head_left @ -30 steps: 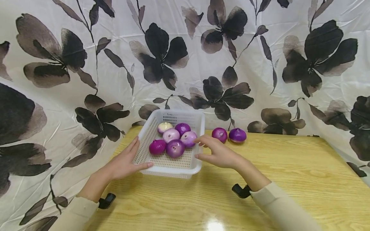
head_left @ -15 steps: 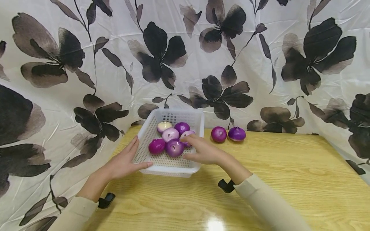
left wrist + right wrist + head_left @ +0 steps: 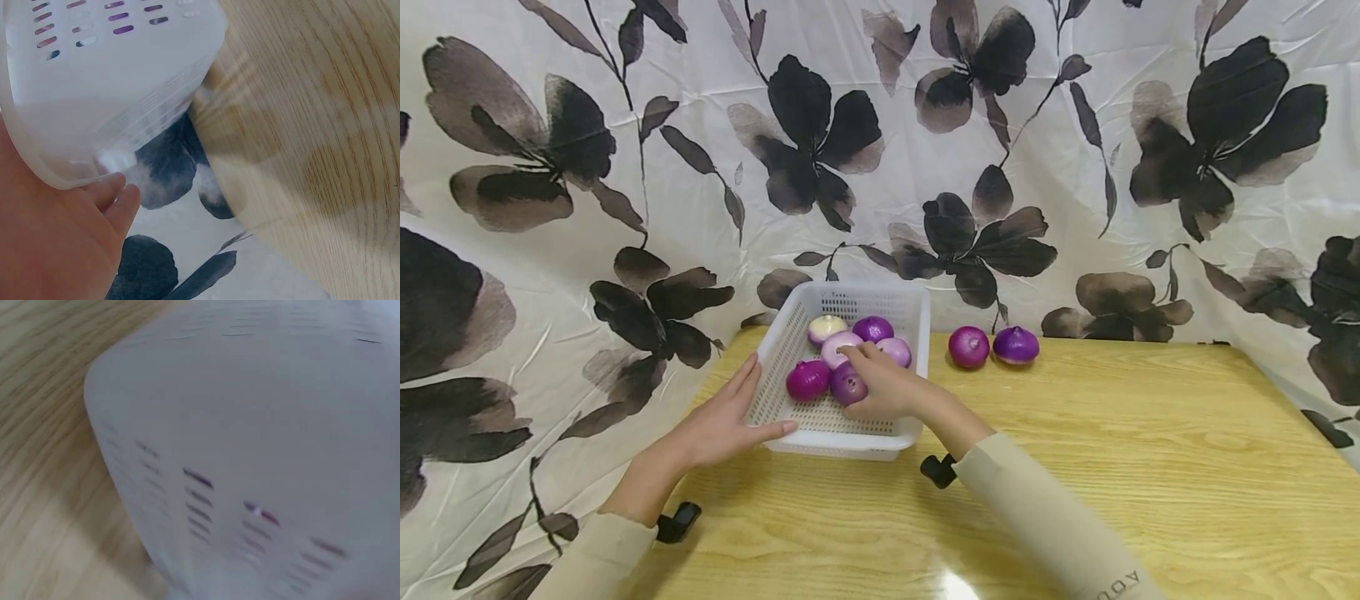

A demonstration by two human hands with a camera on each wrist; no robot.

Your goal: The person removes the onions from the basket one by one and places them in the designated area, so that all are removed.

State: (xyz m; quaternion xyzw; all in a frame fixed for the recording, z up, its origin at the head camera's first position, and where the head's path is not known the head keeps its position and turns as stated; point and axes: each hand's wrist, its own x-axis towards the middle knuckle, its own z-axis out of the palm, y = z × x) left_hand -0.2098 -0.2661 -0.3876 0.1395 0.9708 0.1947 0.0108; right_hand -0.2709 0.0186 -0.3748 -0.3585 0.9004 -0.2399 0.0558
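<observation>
Several onions, mostly purple, lie in a white perforated plastic basket [image 3: 910,308]. My left hand [image 3: 718,421] grips the basket's near left corner, thumb along the front rim and fingers against the outside of the left wall. In the left wrist view, two fingertips [image 3: 125,203] show just below the rim. My right hand [image 3: 883,383] reaches over the right wall, with its fingers and thumb around the front purple onion [image 3: 846,385]. Beside that one lie a magenta onion [image 3: 808,381] and a pale onion [image 3: 831,348]. The hand covers part of the front onion.
Two more purple onions, a rounder one [image 3: 968,347] and a flatter one [image 3: 1017,345], lie on the wooden table [image 3: 1112,442] right of the basket. A white cloth with dark flowers [image 3: 865,50] hangs behind and at the left. The right wrist view [image 3: 237,425] shows the basket's outer wall, blurred.
My right hand has moved left, from the basket's right rim across the right-hand pale onion to the front purple onion. My left hand has stayed at the corner.
</observation>
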